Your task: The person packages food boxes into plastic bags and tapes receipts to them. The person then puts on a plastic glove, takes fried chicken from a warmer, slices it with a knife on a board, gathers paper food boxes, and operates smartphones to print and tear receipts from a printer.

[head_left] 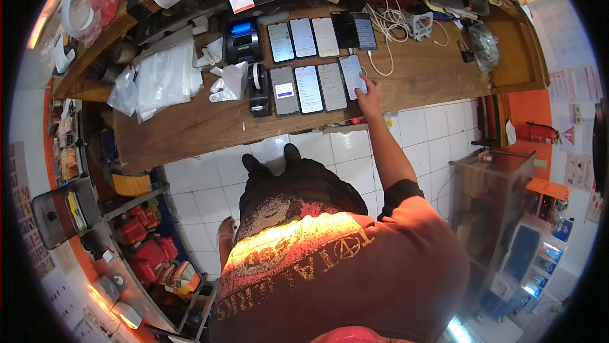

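Note:
My right hand [368, 97] reaches over the table, its thumb and a finger apart, touching the lower right part of a lit smartphone [350, 71]. That phone lies face up at the right end of the near row. Beside it are a phone with a grey screen [332, 86], one with a white screen [309, 89] and one showing a pop-up [284, 91]. Several more phones [303, 37] form a row behind. My left hand [226, 230] hangs low beside my leg, away from the table; its fingers are not clear.
Left of the phones stand a small black printer [243, 39] and a black dispenser-like device [259, 89]. Clear plastic bags [166, 79] lie farther left. White cables [388, 22] tangle at the back right. A clear-sided cabinet [491, 184] stands on my right.

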